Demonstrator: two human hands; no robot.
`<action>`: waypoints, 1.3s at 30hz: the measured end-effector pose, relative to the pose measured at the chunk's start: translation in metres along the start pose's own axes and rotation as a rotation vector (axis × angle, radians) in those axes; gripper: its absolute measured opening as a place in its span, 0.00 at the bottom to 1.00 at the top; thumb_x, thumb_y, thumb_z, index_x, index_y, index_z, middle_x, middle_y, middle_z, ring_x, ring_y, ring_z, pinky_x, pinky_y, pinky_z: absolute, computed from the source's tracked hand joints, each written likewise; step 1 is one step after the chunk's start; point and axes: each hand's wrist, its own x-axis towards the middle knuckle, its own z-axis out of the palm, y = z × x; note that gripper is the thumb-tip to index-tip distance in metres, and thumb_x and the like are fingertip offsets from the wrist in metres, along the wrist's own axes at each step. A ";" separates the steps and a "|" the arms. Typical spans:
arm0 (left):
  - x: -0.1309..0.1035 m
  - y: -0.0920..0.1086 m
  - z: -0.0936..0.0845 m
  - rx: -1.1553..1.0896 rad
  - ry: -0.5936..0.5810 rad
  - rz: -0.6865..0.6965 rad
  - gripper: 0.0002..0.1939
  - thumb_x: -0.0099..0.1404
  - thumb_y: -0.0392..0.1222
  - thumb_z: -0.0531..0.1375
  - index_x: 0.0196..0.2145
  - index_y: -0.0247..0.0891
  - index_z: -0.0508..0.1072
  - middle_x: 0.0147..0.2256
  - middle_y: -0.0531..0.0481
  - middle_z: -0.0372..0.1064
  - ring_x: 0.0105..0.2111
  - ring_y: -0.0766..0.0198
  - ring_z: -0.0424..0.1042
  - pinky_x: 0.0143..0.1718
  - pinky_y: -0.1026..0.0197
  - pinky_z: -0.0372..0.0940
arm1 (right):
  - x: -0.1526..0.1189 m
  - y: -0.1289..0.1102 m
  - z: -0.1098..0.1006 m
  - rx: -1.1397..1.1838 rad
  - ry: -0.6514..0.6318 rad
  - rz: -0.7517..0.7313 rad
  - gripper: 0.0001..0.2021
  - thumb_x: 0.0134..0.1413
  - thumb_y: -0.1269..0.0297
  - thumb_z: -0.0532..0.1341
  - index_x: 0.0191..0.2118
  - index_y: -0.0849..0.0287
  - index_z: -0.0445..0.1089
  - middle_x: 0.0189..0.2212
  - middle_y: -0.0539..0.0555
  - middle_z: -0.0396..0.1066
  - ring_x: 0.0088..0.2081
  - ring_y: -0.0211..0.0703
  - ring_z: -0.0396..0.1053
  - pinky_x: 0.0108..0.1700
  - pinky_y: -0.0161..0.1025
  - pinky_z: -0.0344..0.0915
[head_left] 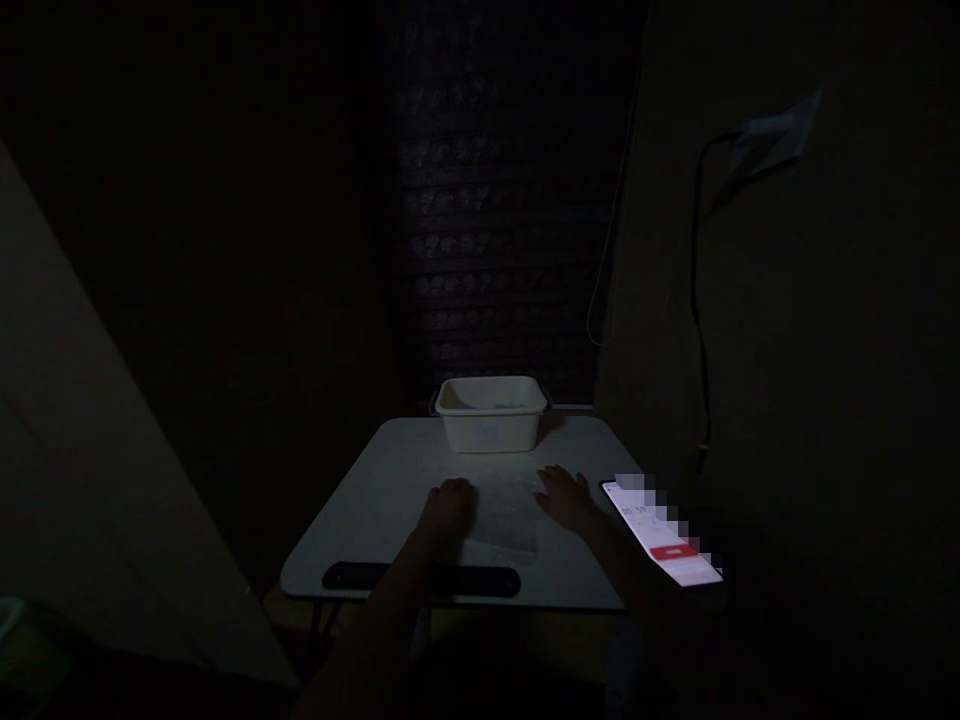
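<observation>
A clear, flat plastic bag lies on the white table, faint in the dim light. At its left edge rests my left hand, fingers curled down; whatever is under them is hidden. My right hand is open over the right side of the bag, its fingers spread and pointing to the left. Beyond both hands, at the back of the table, stands a white plastic basin with some pale, indistinct contents.
A lit phone lies by the table's right edge. A black slot strip runs along the front edge, partly behind my left forearm. On the right wall, a dark cable hangs from a socket. A patterned blind covers the back.
</observation>
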 end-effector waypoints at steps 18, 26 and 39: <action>-0.008 0.007 0.009 -0.012 -0.021 0.131 0.21 0.56 0.47 0.39 0.47 0.40 0.49 0.49 0.46 0.46 0.48 0.59 0.43 0.42 0.53 0.45 | 0.004 -0.009 0.000 -0.059 0.153 0.104 0.19 0.47 0.61 0.41 0.45 0.59 0.51 0.47 0.57 0.51 0.48 0.45 0.44 0.45 0.50 0.37; 0.000 0.013 0.006 0.004 0.047 0.005 0.19 0.56 0.46 0.37 0.42 0.39 0.55 0.46 0.45 0.52 0.47 0.58 0.46 0.41 0.50 0.45 | 0.001 -0.031 0.001 -0.018 0.127 -0.127 0.20 0.48 0.60 0.38 0.49 0.59 0.46 0.49 0.54 0.47 0.49 0.41 0.41 0.47 0.46 0.35; 0.011 0.031 0.020 0.037 0.039 0.032 0.26 0.55 0.51 0.34 0.48 0.33 0.48 0.50 0.40 0.44 0.49 0.56 0.41 0.41 0.47 0.42 | -0.012 -0.028 0.009 -0.030 -0.005 -0.135 0.25 0.48 0.54 0.33 0.50 0.62 0.45 0.51 0.56 0.43 0.51 0.44 0.37 0.46 0.53 0.33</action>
